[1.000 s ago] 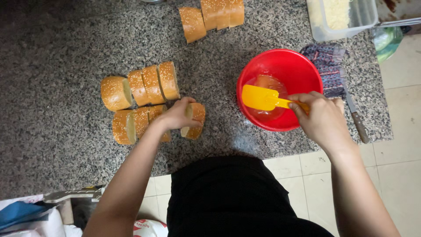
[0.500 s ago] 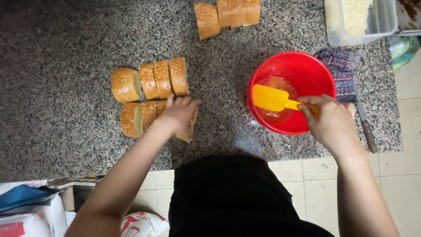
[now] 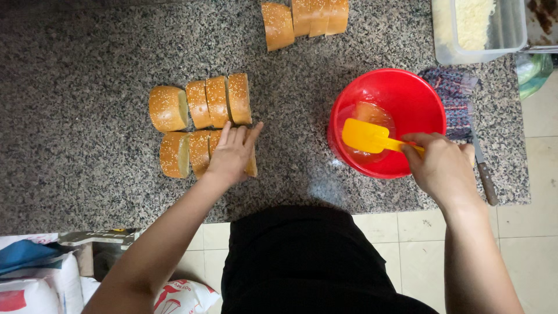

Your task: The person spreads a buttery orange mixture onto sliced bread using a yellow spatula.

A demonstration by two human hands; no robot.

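- Head view shows the left hand laid flat, fingers spread, on the front row of bread slices; half a second ago it covered the same end of that row, and a second ago it was curled round the end slice, which stood slightly apart at about 4 o'clock from the row.
- That end slice now sits pushed in against its neighbours, mostly hidden under the palm, so the row reads as closed up.
- Back row of slices lies just beyond, at 12 o'clock from the hand, unchanged.
- Right hand has its grip clamped on the handle of the yellow spatula, whose blade rests in the red bowl over an orange liquid; its pose matches the earlier frames.
- Bowl stands on the granite bench at 3 o'clock from the bread.
- Further off: more slices at the far edge, a clear tub, a knife beside a folded cloth.
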